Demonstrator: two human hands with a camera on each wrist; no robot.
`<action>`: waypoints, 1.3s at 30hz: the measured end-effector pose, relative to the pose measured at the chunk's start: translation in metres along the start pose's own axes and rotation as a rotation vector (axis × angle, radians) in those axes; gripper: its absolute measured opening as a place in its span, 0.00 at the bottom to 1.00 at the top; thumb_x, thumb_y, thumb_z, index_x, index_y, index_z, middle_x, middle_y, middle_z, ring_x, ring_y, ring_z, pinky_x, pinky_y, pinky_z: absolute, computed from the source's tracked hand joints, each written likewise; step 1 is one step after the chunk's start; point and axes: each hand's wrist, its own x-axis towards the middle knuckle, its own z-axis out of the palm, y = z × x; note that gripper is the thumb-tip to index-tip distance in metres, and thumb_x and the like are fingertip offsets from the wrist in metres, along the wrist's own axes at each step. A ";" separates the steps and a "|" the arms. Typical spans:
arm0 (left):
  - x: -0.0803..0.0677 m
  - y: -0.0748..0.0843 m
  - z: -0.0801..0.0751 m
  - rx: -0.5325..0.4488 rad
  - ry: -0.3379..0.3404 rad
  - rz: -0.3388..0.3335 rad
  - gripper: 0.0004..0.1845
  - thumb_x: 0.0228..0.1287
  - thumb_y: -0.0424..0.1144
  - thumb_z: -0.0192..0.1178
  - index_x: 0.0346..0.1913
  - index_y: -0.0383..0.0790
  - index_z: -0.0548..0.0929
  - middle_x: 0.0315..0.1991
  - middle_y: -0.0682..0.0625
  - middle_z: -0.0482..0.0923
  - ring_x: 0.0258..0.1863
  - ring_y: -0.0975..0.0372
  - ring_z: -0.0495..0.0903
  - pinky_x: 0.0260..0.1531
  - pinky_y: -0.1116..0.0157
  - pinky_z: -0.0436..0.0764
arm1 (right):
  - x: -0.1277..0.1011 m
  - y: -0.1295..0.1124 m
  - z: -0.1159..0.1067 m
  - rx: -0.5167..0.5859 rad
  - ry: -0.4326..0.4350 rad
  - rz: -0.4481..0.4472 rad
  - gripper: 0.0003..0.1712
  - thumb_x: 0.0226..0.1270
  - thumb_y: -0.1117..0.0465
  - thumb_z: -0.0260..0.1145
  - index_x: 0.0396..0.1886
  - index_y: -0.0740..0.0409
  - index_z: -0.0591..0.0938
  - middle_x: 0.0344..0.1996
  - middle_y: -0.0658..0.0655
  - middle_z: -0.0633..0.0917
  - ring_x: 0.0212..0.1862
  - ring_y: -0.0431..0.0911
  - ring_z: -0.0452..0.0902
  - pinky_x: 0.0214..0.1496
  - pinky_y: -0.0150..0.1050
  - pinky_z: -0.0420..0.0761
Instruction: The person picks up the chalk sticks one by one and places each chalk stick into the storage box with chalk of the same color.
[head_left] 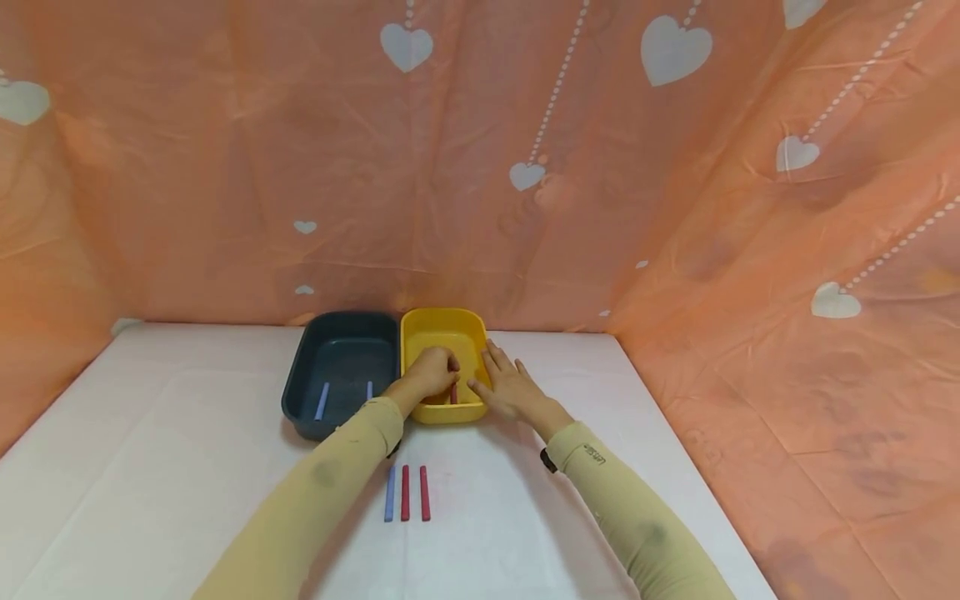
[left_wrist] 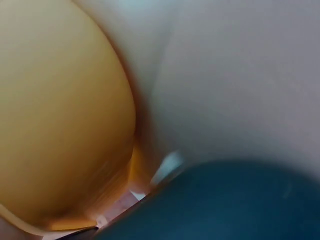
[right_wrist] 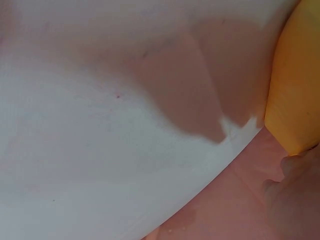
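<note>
My left hand point(head_left: 432, 372) reaches into the yellow tray point(head_left: 469, 412), its fingers curled at the top of a red stick point(head_left: 453, 395) that looks like chalk. The stick stands against the tray's near wall in the head view. On the other side, my right hand point(head_left: 516, 392) lies with spread, fairly straight fingers along the yellow tray's right rim. In the right wrist view, part of that hand point(right_wrist: 297, 192) shows beside the yellow wall point(right_wrist: 295, 85). The left wrist view catches the outsides of both trays, but the left fingers are hidden there.
A dark blue tray point(head_left: 288, 398) adjoins the yellow one on the left, with two blue sticks point(head_left: 322, 401) leaning inside. On the white table point(head_left: 187, 467), one blue stick point(head_left: 389, 493) and two red sticks point(head_left: 405, 493) lie in a row. An orange curtain point(head_left: 337, 167) hangs behind.
</note>
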 end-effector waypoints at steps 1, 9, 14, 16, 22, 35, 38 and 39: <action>0.000 0.000 0.001 -0.001 -0.005 -0.009 0.05 0.68 0.28 0.66 0.44 0.30 0.86 0.38 0.42 0.85 0.37 0.55 0.80 0.46 0.60 0.84 | 0.000 0.000 0.000 -0.002 -0.002 0.003 0.44 0.84 0.39 0.45 0.83 0.66 0.51 0.84 0.61 0.46 0.84 0.54 0.43 0.82 0.59 0.47; 0.003 -0.001 0.004 0.011 -0.018 -0.032 0.03 0.66 0.29 0.68 0.40 0.31 0.86 0.34 0.45 0.84 0.34 0.56 0.78 0.39 0.64 0.81 | 0.003 0.002 0.003 -0.013 0.000 0.010 0.44 0.84 0.40 0.45 0.83 0.66 0.51 0.84 0.61 0.46 0.84 0.55 0.44 0.81 0.60 0.47; 0.004 0.000 0.004 0.013 -0.035 -0.047 0.03 0.65 0.29 0.69 0.40 0.32 0.87 0.33 0.46 0.84 0.33 0.57 0.79 0.37 0.65 0.81 | 0.004 0.003 0.003 -0.013 0.004 0.004 0.43 0.84 0.41 0.46 0.83 0.66 0.52 0.84 0.62 0.46 0.83 0.55 0.45 0.81 0.60 0.48; 0.003 0.001 0.004 0.006 -0.041 -0.054 0.03 0.66 0.29 0.68 0.40 0.32 0.87 0.33 0.46 0.84 0.33 0.57 0.79 0.37 0.64 0.82 | 0.003 0.002 0.003 -0.008 0.007 0.005 0.44 0.84 0.41 0.46 0.83 0.66 0.52 0.84 0.62 0.46 0.83 0.55 0.45 0.81 0.60 0.48; 0.001 0.002 0.004 -0.005 -0.031 -0.070 0.07 0.68 0.29 0.66 0.46 0.30 0.85 0.35 0.45 0.84 0.35 0.56 0.81 0.42 0.62 0.83 | 0.004 0.001 0.003 -0.014 0.004 0.008 0.44 0.84 0.39 0.46 0.83 0.66 0.51 0.84 0.61 0.46 0.84 0.55 0.44 0.81 0.60 0.48; -0.013 0.012 -0.002 -0.154 0.035 -0.009 0.12 0.75 0.34 0.61 0.55 0.31 0.81 0.38 0.44 0.82 0.27 0.59 0.83 0.37 0.63 0.84 | 0.004 0.002 0.002 -0.006 -0.016 0.018 0.44 0.84 0.39 0.44 0.84 0.65 0.49 0.85 0.60 0.43 0.84 0.55 0.42 0.82 0.59 0.46; -0.019 0.014 -0.005 -0.163 0.081 0.027 0.12 0.73 0.33 0.62 0.55 0.30 0.82 0.43 0.43 0.82 0.35 0.57 0.82 0.46 0.59 0.84 | 0.003 0.002 0.002 0.005 -0.006 0.013 0.44 0.84 0.40 0.45 0.83 0.66 0.51 0.84 0.61 0.45 0.84 0.56 0.44 0.81 0.60 0.47; -0.021 0.015 -0.006 -0.173 0.096 0.035 0.13 0.73 0.33 0.63 0.55 0.30 0.82 0.44 0.42 0.83 0.38 0.56 0.82 0.49 0.58 0.83 | 0.002 0.001 0.002 0.008 -0.005 0.013 0.44 0.84 0.40 0.45 0.83 0.67 0.51 0.84 0.61 0.45 0.84 0.56 0.44 0.81 0.60 0.47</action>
